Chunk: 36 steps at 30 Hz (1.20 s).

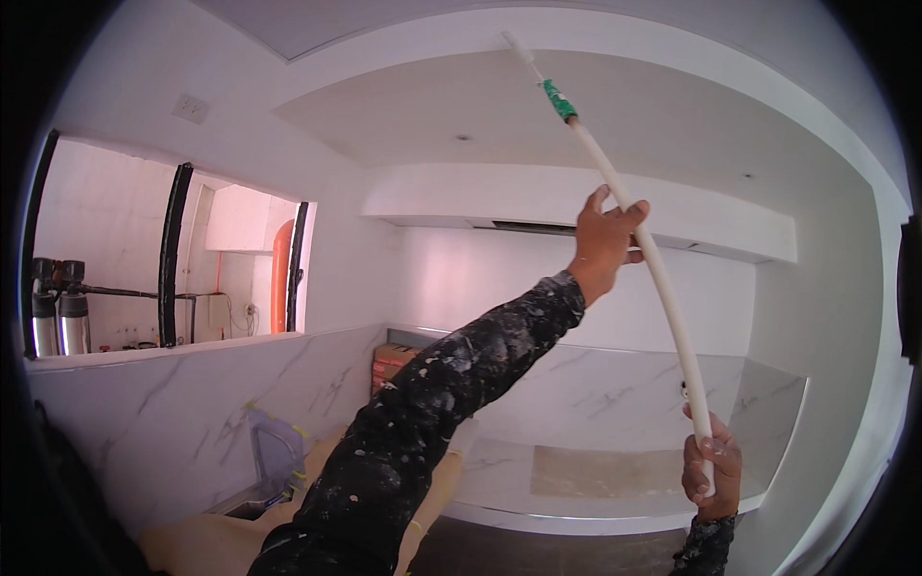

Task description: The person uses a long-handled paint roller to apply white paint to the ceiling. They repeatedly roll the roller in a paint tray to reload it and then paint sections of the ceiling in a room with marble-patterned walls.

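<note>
White pole (pixel 669 298), slanting from lower right to upper centre of the frame: I judge it light, fairly stiff, smooth. Best held at butt and upper shaft, where I see right hand (pixel 715 466) and left hand (pixel 603 245) gripping it. Green wrap (pixel 559 100) hides the joint; pale tip (pixel 520 50) blurs, shape unclear.

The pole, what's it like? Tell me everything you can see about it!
The pole is long, thin and creamy white, and looks smooth, maybe plastic. It slants up and leftward; it looks curved, but the lens bends straight lines. Near the top is a crinkly green wrap, then a slim pale tip by the white beam; I can't tell if they touch. The left hand holds it higher up, and the right hand grips near its bottom end.
</note>
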Each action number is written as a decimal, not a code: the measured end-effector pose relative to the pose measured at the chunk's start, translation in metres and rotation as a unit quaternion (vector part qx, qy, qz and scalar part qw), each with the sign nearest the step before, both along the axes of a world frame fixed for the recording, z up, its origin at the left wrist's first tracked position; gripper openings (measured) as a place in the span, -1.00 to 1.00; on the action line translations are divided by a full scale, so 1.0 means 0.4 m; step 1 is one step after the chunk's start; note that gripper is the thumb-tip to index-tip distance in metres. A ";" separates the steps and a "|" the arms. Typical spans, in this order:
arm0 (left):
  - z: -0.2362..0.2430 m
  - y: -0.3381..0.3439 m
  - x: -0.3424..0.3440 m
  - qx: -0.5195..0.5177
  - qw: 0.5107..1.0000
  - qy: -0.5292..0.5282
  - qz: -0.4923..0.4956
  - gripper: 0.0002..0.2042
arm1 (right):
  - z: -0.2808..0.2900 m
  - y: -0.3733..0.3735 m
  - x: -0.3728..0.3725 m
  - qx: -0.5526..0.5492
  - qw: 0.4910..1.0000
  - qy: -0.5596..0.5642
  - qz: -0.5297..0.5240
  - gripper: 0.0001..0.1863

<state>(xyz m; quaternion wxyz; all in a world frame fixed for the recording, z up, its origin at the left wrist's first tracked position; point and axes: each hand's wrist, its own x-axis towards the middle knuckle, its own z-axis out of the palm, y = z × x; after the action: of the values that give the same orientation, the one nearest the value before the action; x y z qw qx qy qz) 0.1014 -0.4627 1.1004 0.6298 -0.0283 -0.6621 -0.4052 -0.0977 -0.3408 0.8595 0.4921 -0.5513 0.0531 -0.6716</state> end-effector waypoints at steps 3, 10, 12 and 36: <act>-0.008 0.020 -0.099 -0.010 0.999 -0.029 -0.025 -0.13 | -0.045 0.009 -0.084 0.010 0.998 -0.062 0.015 -0.39; -0.135 0.066 -0.127 0.000 0.989 -0.139 -0.049 -0.24 | -0.232 -0.005 -0.093 0.058 0.988 0.071 -0.121 -0.37; -0.232 0.057 -0.092 0.039 0.980 -0.186 -0.056 -0.31 | -0.328 0.002 -0.073 0.128 0.974 0.140 -0.121 -0.39; -1.601 0.190 0.102 0.493 0.730 -0.411 -0.235 -0.56 | -1.480 0.607 0.000 0.616 0.441 0.615 -0.219 -0.68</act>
<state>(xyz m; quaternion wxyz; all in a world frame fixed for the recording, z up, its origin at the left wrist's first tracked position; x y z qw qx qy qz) 0.1423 -0.3865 0.4601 0.1063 0.3011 -0.5354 -0.7819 -0.0979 -0.0979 0.2676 0.3774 -0.3409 0.8604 -0.0322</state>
